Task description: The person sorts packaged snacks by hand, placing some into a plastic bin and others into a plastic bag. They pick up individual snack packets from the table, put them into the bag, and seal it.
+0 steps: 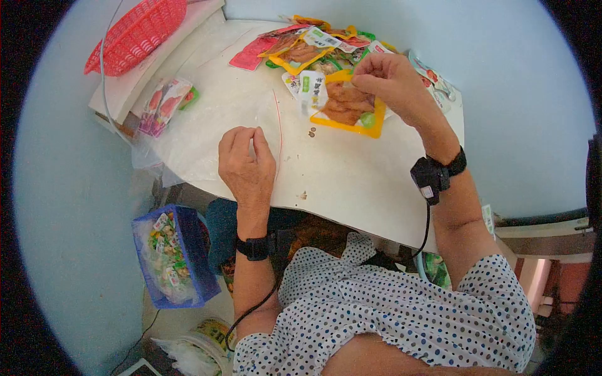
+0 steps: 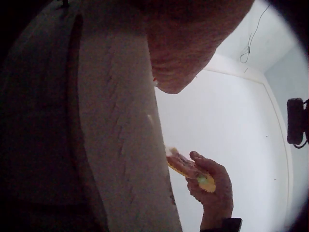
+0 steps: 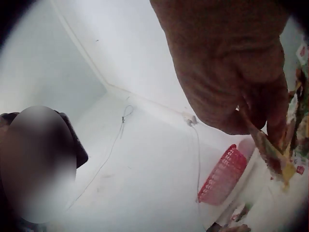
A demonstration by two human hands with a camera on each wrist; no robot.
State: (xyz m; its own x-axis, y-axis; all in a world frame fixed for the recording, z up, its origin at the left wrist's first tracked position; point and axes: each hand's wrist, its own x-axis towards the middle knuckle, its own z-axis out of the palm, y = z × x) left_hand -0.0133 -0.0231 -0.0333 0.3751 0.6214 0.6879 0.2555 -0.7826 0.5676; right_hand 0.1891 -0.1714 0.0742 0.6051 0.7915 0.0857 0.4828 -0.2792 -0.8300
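My right hand (image 1: 395,84) pinches the upper edge of a yellow-edged food packet (image 1: 345,103) with brown pieces showing through its clear front. That packet hangs tilted over the table, in front of a heap of similar packets (image 1: 301,50). In the right wrist view it appears edge-on below the fingers. My left hand (image 1: 246,166) is over a large clear plastic bag (image 1: 194,135) lying on the table; its thumb and fingertips come together on the film. A red line runs along the bag's right side.
A white table (image 1: 351,182) spans the front. Pink packets (image 1: 164,106) lie at its left by a raised ledge with a red basket (image 1: 141,34). Other packets (image 1: 433,78) lie at the right wall. Below left stands a blue box (image 1: 194,257) of small packets, near a bucket (image 1: 213,335).
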